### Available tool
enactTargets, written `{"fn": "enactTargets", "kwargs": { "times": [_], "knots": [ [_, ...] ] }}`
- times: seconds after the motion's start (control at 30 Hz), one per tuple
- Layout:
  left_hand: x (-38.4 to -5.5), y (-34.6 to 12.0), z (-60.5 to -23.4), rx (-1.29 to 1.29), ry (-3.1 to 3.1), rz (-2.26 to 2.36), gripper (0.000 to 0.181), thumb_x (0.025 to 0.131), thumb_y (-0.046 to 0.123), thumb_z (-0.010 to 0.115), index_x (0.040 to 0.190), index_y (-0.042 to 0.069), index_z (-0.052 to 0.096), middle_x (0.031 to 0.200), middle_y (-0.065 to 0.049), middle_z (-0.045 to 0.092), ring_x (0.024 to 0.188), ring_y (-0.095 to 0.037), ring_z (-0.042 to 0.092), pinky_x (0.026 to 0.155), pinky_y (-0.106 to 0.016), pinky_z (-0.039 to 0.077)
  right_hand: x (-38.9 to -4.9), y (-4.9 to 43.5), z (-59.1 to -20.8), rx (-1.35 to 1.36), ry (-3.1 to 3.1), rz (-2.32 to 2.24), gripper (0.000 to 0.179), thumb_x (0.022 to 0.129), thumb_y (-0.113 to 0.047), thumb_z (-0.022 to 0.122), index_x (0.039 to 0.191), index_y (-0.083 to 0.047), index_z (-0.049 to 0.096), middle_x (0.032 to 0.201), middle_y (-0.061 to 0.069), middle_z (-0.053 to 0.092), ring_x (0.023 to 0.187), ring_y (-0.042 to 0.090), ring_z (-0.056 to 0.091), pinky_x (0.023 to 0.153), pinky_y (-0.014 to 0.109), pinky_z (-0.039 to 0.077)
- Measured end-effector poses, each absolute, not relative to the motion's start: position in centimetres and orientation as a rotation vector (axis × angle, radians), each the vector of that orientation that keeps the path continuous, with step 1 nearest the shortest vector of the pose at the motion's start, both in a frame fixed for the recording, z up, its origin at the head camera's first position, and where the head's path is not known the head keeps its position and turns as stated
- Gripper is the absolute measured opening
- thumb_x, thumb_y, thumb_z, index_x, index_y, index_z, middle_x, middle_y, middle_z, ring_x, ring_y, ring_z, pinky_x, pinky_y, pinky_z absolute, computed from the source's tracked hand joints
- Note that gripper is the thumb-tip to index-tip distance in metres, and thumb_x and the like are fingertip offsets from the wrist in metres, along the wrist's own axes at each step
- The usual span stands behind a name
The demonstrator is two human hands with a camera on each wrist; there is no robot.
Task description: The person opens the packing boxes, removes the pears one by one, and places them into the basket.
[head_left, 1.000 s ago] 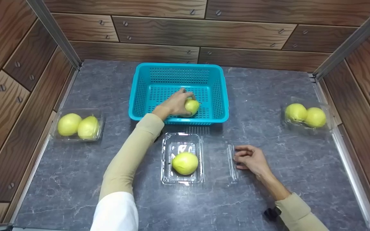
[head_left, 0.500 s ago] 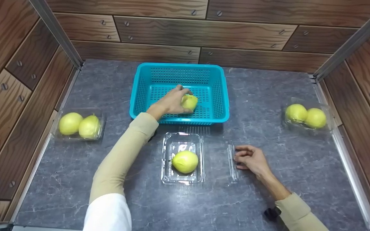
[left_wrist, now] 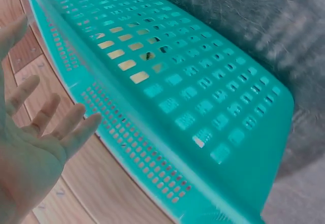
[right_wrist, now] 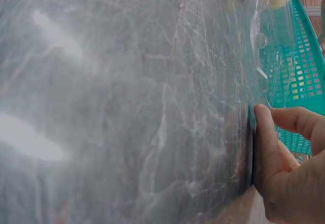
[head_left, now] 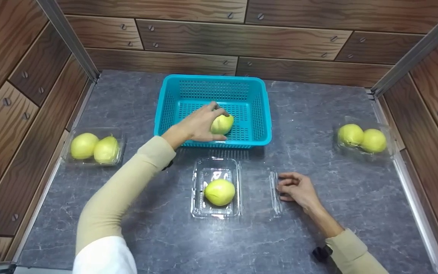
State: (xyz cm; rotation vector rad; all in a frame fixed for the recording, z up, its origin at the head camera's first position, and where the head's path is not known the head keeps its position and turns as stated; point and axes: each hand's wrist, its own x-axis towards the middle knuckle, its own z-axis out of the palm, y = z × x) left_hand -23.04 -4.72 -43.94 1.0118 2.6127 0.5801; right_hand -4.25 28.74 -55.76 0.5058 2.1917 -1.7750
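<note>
In the head view, my left hand [head_left: 200,123] is over the front of the teal plastic basket [head_left: 261,114], its thumb and fingers spread around a yellow-green, pear-like fruit [head_left: 222,125]. The left wrist view shows those fingers [left_wrist: 43,113] loose and apart above the basket, with pale yellow behind its holes. A clear clamshell box [head_left: 197,167] lies unfolded before the basket, one similar fruit [head_left: 219,192] inside. At its right, my right hand [head_left: 298,190] pinches the rim of the flat lid [head_left: 274,194] between thumb and fingers.
Two closed clear boxes hold two yellow fruits each: one box [head_left: 118,131] by the left wall, another [head_left: 390,133] by the right wall. Wood-patterned panels [head_left: 242,42] enclose the grey marbled table [head_left: 302,114] at the back and sides.
My left hand has drawn slightly left and its fingers have spread from the fruit, which has shifted a little left in the basket. My right hand stays at the lid.
</note>
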Motion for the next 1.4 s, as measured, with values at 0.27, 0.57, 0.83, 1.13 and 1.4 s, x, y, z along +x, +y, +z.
{"fn": "enactTargets", "kwargs": {
  "times": [0.27, 0.57, 0.83, 1.13, 1.4],
  "knots": [
    [-20.3, -5.4, -43.2, 1.116, 2.58, 0.473, 0.08, 0.088, 0.059, 0.079, 0.153, 0.02, 0.052, 0.154, -0.01, 0.047, 0.141, -0.033, 0.051, 0.117, -0.052, 0.049, -4.2, 28.9, -55.8, 0.496, 2.193, -1.786, 0.046, 0.092, 0.005, 0.07, 0.137, 0.01, 0.06, 0.094, 0.003, 0.073, 0.076, 0.011, 0.073, 0.067, 0.03, 0.067],
    [-17.7, -6.3, -44.2, 1.195, 2.559, 0.546, 0.073, 0.087, 0.057, 0.08, 0.148, 0.023, 0.056, 0.15, -0.009, 0.052, 0.137, -0.03, 0.055, 0.115, -0.052, 0.051, -4.2, 29.0, -55.9, 0.507, 2.172, -1.799, 0.049, 0.091, 0.005, 0.073, 0.137, 0.01, 0.059, 0.091, 0.0, 0.072, 0.073, 0.01, 0.073, 0.066, 0.029, 0.066],
    [-15.2, -7.1, -44.7, 1.319, 2.561, 0.554, 0.067, 0.087, 0.051, 0.083, 0.142, 0.02, 0.062, 0.148, -0.008, 0.055, 0.136, -0.032, 0.057, 0.11, -0.052, 0.055, -4.2, 28.9, -56.0, 0.5, 2.17, -1.797, 0.049, 0.09, 0.004, 0.074, 0.137, 0.01, 0.059, 0.095, 0.004, 0.073, 0.075, 0.01, 0.073, 0.066, 0.029, 0.066],
    [-12.9, -7.2, -45.6, 1.399, 2.505, 0.559, 0.065, 0.088, 0.054, 0.08, 0.14, 0.018, 0.064, 0.146, -0.007, 0.057, 0.128, -0.028, 0.058, 0.101, -0.046, 0.059, -4.2, 28.9, -55.9, 0.495, 2.169, -1.809, 0.05, 0.09, 0.004, 0.075, 0.137, 0.012, 0.059, 0.094, 0.003, 0.073, 0.075, 0.009, 0.073, 0.066, 0.03, 0.067],
    [-11.5, -7.1, -47.0, 1.418, 2.456, 0.513, 0.066, 0.088, 0.054, 0.08, 0.14, 0.019, 0.063, 0.148, -0.007, 0.056, 0.129, -0.028, 0.059, 0.107, -0.046, 0.057, -4.3, 28.8, -56.1, 0.523, 2.153, -1.821, 0.049, 0.089, 0.006, 0.075, 0.135, 0.011, 0.06, 0.091, 0.002, 0.072, 0.073, 0.009, 0.073, 0.065, 0.03, 0.067]
  ]
}}
